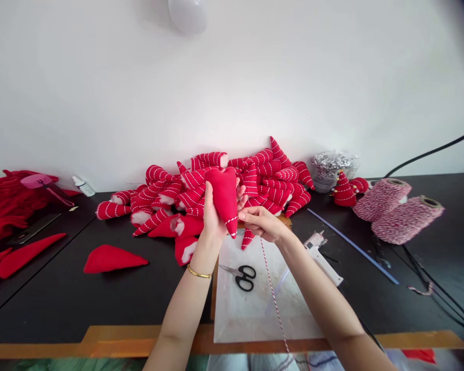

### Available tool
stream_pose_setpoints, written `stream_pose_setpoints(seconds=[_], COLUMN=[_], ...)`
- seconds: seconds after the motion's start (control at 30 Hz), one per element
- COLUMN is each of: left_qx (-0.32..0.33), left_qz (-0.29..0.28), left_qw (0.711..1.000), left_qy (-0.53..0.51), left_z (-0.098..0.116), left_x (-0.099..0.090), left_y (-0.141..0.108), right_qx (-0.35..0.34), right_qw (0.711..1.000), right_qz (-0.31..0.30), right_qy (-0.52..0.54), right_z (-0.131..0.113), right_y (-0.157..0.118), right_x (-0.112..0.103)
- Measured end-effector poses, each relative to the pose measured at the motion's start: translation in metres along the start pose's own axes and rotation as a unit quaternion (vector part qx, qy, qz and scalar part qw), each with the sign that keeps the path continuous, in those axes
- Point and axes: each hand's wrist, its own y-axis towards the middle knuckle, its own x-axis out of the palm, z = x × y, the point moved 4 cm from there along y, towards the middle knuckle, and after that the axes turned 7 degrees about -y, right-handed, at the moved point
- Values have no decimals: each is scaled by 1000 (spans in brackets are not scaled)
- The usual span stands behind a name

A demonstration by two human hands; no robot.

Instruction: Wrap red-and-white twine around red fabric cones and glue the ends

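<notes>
My left hand (213, 214) holds a stuffed red felt cone (223, 193), its tip pointing down toward me. One turn of red-and-white cord circles the cone near the tip. Beside that turn, my right hand (263, 222) pinches the cord, fingertips close to the cone's right side. From my right hand the cord (272, 288) hangs down over the white sheet (251, 319) to the table's front edge. Black-handled scissors (244, 277) lie on the sheet below my hands.
Behind my hands is a pile of cord-wrapped red cones (270, 170). A plain red cone (114, 258) and red felt (7, 201) lie left. At right are a glue gun (325, 263), a blue stick (351, 245), cord spools (406, 219) and black cables (444, 288).
</notes>
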Motion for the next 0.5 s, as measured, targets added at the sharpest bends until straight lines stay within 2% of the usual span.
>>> stream_pose_setpoints(seconds=[0.17,0.4,0.5], left_qx=[6,-21,5], left_qz=[90,100,109], left_qw=[995,995,994], left_qy=[34,-9,-29], left_z=[-3,-12,-13], left_x=[-9,-10,-7], left_y=[1,6,6], right_qx=[-3,-5,-24], right_qw=[999,999,995], right_qz=[33,47,83], right_qy=[-8,-3,-42], right_z=[3,0,-6], right_y=[3,3,0], right_x=[1,3,0])
